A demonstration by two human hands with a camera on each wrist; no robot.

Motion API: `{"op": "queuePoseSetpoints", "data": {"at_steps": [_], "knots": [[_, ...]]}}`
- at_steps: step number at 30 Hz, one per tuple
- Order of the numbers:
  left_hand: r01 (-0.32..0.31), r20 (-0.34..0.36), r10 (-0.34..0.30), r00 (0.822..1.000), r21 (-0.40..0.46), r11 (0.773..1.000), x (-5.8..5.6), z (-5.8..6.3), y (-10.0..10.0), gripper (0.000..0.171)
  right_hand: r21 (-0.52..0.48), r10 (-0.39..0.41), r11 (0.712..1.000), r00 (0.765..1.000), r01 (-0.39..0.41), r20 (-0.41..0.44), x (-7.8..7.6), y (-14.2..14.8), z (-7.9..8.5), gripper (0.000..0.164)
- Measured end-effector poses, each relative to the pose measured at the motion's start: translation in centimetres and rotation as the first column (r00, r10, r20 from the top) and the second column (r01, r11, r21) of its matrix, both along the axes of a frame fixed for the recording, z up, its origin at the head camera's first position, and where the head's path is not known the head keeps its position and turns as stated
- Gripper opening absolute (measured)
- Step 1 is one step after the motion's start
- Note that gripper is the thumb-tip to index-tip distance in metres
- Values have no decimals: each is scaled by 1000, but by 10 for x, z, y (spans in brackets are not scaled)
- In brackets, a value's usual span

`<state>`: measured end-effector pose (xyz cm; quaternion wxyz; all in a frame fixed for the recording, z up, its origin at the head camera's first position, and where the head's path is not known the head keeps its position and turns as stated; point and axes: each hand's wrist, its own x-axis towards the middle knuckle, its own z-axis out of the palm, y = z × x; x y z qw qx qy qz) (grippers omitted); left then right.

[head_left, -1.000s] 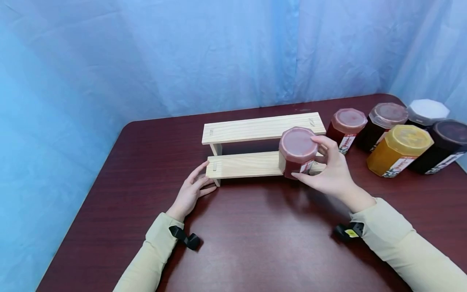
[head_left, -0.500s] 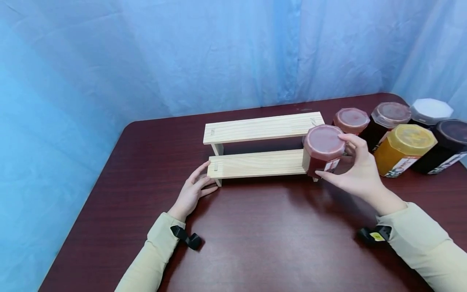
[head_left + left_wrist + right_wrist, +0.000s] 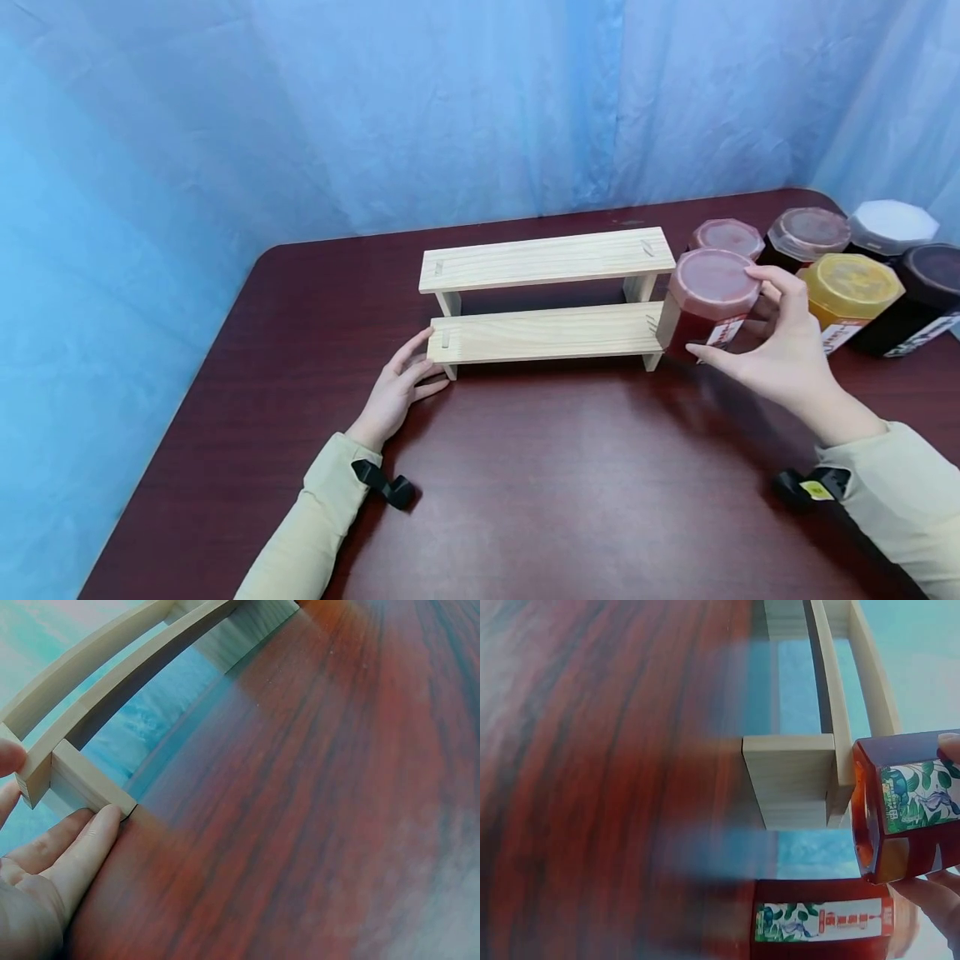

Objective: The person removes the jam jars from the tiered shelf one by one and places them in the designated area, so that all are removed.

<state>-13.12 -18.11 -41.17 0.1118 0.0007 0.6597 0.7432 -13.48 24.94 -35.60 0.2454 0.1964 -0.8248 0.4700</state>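
Observation:
My right hand (image 3: 791,358) grips an eight-sided jar with dark red contents and a pinkish lid (image 3: 714,282), thumb on the near side and fingers at the far side. In the right wrist view, the jar (image 3: 911,817) is raised beside the end of a step, and its leafy label shows. A pale two-step wooden rack (image 3: 543,335) stands at the middle of the table. My left hand (image 3: 393,387) rests its extended fingers against the left end of the lower step. In the left wrist view, fingertips touch the rack's leg (image 3: 86,776) and the board's end.
Just behind the held jar stands another red jar (image 3: 727,236). Farther right are a jar with a clear lid (image 3: 810,233), a yellow jar (image 3: 851,287), a white-lidded jar (image 3: 892,225) and a dark jar (image 3: 926,287). A blue curtain (image 3: 450,117) hangs behind the dark red table (image 3: 540,483).
My right hand has carried the red jar rightward from over the lower step to just past the rack's right end. My left hand has stayed at the rack's left end.

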Motion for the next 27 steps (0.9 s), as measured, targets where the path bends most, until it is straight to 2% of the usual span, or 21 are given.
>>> {"op": "queuePoseSetpoints", "data": {"at_steps": [6,12,16,19,27], "knots": [[-6,5,6,1000,7,1000,0,1,1,52,-38,27,999,999,-25,43,2,9,3,108],[-7,0,7,1000,-5,1000,0,2,1,52,0,-85,996,987,86,138,4,14,9,107],[-3,1,3,1000,-6,1000,0,3,1,52,-24,-109,993,976,115,188,3,16,10,107],[-1,4,1,1000,-8,1000,-1,3,1,52,-7,-127,991,970,131,209,2,19,8,108],[-9,10,9,1000,-12,1000,1,3,1,52,18,-98,995,959,97,264,1,20,-2,104]]}}
